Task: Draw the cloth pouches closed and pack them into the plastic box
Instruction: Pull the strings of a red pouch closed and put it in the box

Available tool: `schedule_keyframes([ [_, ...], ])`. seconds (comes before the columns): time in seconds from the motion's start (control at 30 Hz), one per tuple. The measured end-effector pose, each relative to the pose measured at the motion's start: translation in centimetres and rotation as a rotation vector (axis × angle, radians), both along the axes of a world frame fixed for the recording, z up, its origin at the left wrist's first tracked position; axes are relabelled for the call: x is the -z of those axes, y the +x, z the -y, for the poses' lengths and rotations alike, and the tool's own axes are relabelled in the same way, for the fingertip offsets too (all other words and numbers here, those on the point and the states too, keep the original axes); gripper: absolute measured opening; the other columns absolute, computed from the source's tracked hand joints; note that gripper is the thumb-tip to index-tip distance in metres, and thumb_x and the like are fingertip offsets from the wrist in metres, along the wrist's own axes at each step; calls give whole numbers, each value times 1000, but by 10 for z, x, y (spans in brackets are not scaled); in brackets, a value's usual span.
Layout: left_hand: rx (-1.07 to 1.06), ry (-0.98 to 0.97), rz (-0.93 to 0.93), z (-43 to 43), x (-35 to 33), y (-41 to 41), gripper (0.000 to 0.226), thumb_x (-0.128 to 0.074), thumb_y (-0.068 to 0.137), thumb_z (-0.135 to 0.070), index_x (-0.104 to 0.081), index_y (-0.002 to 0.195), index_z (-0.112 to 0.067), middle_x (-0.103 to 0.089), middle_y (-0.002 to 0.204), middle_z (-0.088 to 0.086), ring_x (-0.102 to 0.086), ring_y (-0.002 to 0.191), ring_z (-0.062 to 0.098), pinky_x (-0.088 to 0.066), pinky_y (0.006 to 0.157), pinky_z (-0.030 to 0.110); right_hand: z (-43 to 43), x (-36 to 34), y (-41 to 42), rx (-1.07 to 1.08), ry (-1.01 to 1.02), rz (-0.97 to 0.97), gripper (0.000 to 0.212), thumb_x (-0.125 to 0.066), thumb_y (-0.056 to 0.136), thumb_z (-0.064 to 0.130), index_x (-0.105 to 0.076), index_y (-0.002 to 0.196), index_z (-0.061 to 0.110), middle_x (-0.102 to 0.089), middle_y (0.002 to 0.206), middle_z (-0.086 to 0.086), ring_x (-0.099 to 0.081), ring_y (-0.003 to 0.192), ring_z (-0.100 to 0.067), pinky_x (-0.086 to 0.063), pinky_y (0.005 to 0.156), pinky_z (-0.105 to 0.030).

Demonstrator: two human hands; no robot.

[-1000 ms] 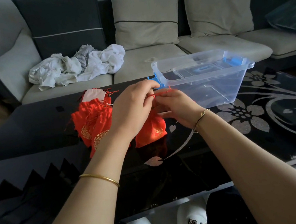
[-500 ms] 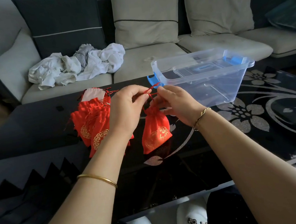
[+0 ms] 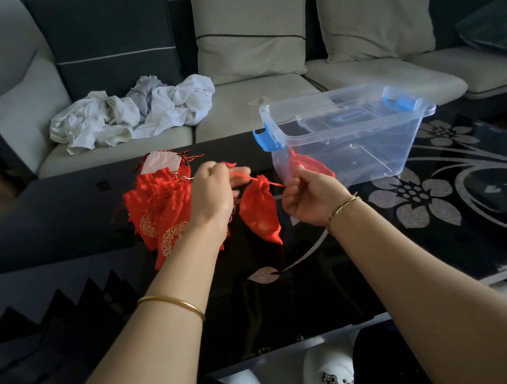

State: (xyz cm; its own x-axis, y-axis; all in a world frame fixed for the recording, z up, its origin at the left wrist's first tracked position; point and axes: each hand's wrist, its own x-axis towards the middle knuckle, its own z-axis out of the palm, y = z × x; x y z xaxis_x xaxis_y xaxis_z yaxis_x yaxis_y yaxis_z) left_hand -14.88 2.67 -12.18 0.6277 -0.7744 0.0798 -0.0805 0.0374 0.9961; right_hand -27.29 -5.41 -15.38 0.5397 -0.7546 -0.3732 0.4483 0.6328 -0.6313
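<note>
The only readable lettering is on a small charm [image 3: 330, 377] fixed to the white clog [image 3: 329, 359] at the bottom edge, and it appears to spell "cat". The red pouches [image 3: 157, 204] carry round gold emblems [image 3: 173, 239], too fine to read as characters.

Was a black glass coffee table [image 3: 55, 217], printed with silver flowers [image 3: 413, 200] toward the right. Bore a heap of red drawstring pouches [image 3: 158, 210] with gold print left of centre, with one pale pouch [image 3: 160, 164] at the heap's far edge. Bore also a clear plastic box [image 3: 385, 148] with blue latches [image 3: 266, 140], farther right, apart from the heap.
</note>
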Motion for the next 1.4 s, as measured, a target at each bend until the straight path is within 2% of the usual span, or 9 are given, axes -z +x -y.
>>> schedule_keyframes([
  [0.1,139,-107,-134,-2,-3,-7,29,-34,92,-2,-39,66,-12,-65,66,1,-66,65,17,-41,50,19,2,0,1,19,-44,-68,38,-37,100,31,-41,65,16,-46,45,3,-42,38,-8,-38,43,-18],
  [0.27,217,43,193,-7,-3,-1,24,-49,95,-16,-61,73,-13,-64,71,0,-62,64,11,-43,55,22,-1,-25,-4,28,-390,-132,31,-43,99,28,-52,76,10,-67,70,-4,-51,51,-10,-45,49,-20],
  [0.4,296,89,288,-10,-9,-3,11,-64,87,-15,-66,77,-20,-63,67,-3,-59,60,5,-46,54,17,-17,-44,2,45,-702,-267,37,-51,96,25,-54,63,10,-57,72,-10,-47,52,-11,-38,53,-22],
  [0.53,329,105,360,-10,-10,-6,15,-66,86,-16,-65,71,-17,-60,59,-2,-56,51,2,-46,52,17,-24,-48,5,15,-801,-390,37,-50,96,28,-57,64,10,-55,80,-18,-40,47,-11,-34,45,-20],
  [0.67,285,84,246,-9,-6,-5,16,-62,89,-17,-65,74,-14,-62,67,2,-57,56,7,-47,55,20,-23,-46,2,-146,-665,-509,46,-33,99,43,-60,80,10,-61,72,-11,-43,46,-15,-38,47,-23],
  [0.77,223,70,175,-7,-3,-2,16,-58,91,-13,-64,76,-15,-61,68,2,-57,57,9,-46,53,20,-24,-42,1,-161,-663,-531,31,-36,100,26,-56,91,5,-60,68,-13,-51,47,-17,-45,48,-25],
  [0.87,157,66,199,-6,-1,0,16,-57,91,-12,-63,77,-15,-62,66,0,-57,55,8,-44,51,19,-24,-41,1,-98,-824,-548,8,-50,91,4,-54,85,7,-59,66,-10,-52,49,-15,-47,49,-23],
  [1.03,91,41,190,-4,-2,-2,16,-57,90,-9,-62,75,-12,-60,62,2,-54,45,0,-43,44,15,-24,-34,4,-35,-1149,-698,19,-74,75,8,-59,87,7,-59,76,-5,-54,65,-13,-48,61,-29],
  [1.4,17,57,199,-6,-3,-1,10,-58,90,-8,-65,83,-5,-57,56,4,-52,38,1,-43,40,14,-30,-33,11,102,-1489,-880,11,-71,74,8,-71,85,9,-45,60,14,-42,55,-1,-34,55,-9],
])
